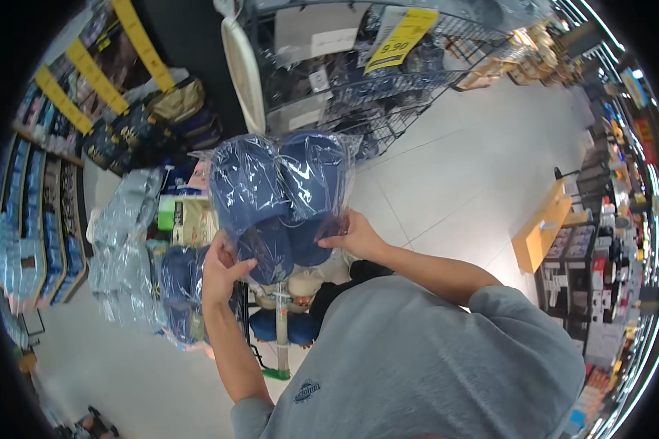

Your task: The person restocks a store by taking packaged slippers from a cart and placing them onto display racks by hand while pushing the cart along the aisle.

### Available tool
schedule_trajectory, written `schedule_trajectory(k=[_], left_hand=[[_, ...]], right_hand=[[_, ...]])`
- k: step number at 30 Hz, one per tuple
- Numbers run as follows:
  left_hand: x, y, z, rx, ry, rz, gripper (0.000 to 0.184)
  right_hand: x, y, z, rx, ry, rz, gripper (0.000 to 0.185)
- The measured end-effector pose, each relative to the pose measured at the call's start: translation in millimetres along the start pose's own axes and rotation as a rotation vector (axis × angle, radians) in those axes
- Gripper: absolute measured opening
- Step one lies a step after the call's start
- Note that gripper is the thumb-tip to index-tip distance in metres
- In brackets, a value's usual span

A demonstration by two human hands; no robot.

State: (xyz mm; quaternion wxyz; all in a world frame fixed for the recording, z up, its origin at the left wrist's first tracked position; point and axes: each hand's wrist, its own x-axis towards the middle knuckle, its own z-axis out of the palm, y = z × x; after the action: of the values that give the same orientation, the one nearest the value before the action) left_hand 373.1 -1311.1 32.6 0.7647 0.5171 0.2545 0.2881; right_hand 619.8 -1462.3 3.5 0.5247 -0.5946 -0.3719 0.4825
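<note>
A pair of blue slippers (311, 175) in a clear plastic bag is held up in front of me, soles or uppers side by side. My left hand (225, 269) grips the lower left edge of the bag, thumb on top. At the lower right edge, my right hand (351, 238) pinches the same bag between thumb and fingers. Under and to the left lie more bagged items, among them dark blue slippers (179, 274) and pale grey-blue ones (128, 227).
A wire basket (410, 95) with bagged goods and a yellow price sign (400, 40) stands ahead. Shelves of packed goods (40, 219) line the left. On the right are a wooden bench-like block (538, 230) and stocked shelves (571, 271).
</note>
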Motion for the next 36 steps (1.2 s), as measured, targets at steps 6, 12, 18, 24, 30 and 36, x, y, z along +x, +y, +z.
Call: schedule_trajectory(k=[6,12,18,24,30,36], left_hand=[[45,4,55,0.078,-0.150,-0.033,0.072],[87,-4,118,0.119,-0.244,-0.054,0.071],[132,-22,190,0.141,-0.211,-0.129,0.070],[195,-50,292,0.183,-0.152,-0.193,0.062],[265,-89,374,0.133,-0.102,-0.225,0.058],[355,-91,425,0.056,-0.054,-0.181,0.043]], right_hand=[[-23,-31,-51,0.051,0.115,0.033,0.038],[-41,-39,-114,0.019,0.184,0.002,0.041],[-43,-30,-203,0.051,0.247,0.024,0.043],[-40,-10,-328,0.155,0.287,0.049,0.041],[-15,-11,-443,0.262,0.337,-0.003,0.034],[55,-54,-539,0.291,0.400,-0.098,0.033]])
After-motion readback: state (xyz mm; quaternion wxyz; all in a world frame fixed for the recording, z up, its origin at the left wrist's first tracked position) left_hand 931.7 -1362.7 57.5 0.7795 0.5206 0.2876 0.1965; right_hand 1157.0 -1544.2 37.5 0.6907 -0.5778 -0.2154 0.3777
